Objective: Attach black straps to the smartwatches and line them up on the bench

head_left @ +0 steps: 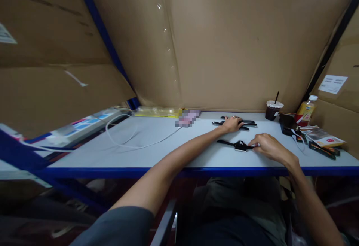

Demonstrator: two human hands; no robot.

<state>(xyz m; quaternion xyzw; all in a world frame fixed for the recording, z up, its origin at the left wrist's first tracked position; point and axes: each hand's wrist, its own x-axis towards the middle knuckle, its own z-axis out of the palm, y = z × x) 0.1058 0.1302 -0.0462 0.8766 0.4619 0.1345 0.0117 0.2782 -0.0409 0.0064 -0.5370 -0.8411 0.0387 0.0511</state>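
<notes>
Watch [240,146] lies right of the frame's center, strap running left to right; right hand [265,145] pinches its right end. Left hand [232,124] spreads over black straps [248,121], partly hiding them. White table [168,156], cardboard walls [224,47]; phone [188,118] pixelated.

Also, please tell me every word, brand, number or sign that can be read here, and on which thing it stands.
No text can be read with certainty.
Right cardboard label: print too small.
Left cardboard label: blurred, cut off by picture edge.
Bottle label: blurred.
Packet: red mark, unreadable.
Cup sticker: too small.
</notes>
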